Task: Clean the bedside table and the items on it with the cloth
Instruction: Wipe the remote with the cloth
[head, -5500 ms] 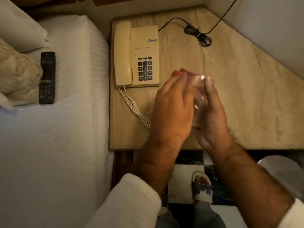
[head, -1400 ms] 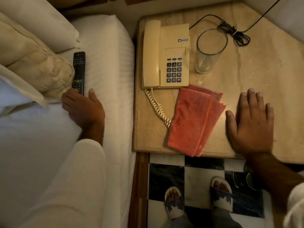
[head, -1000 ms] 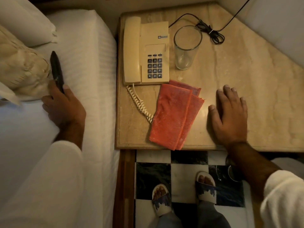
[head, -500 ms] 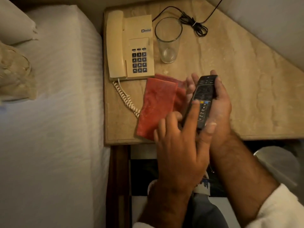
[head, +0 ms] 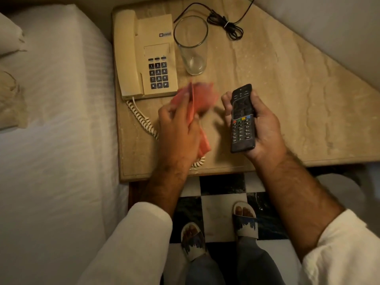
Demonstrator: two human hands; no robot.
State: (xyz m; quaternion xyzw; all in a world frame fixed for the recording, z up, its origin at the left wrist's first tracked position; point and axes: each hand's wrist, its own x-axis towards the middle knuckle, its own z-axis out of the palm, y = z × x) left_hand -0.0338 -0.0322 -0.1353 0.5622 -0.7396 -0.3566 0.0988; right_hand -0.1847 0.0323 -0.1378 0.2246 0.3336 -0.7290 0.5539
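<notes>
The right hand [head: 265,128] grips a black remote control [head: 241,118], buttons up, held above the near half of the bench [head: 287,95]. The left hand [head: 178,132] is clenched on a red cloth [head: 197,99]; the cloth is motion-blurred, lifted off the surface, its upper part fanned out towards the telephone and a folded tail hanging below the palm. Cloth and remote are near each other but apart.

Along the bench's left edge sits a cream push-button telephone [head: 148,56], handset in its cradle. Its coiled cord [head: 144,122] runs from the telephone's near edge diagonally towards the front edge of the bench, passing under the left hand and reappearing just at the front edge. Just beside the telephone's right side stands an upright, empty drinking glass [head: 192,44]. Behind the glass, near the far edge, lies a bundled black cable [head: 228,25], its loose run leading off towards the wall.

The telephone, cord and glass crowd the left portion of the bench; the right portion is bare stone.

A bed [head: 55,140] with white sheets abuts the bench's left edge. Below the front edge, a black-and-white chequered floor [head: 218,204] and two slippered feet are visible.
</notes>
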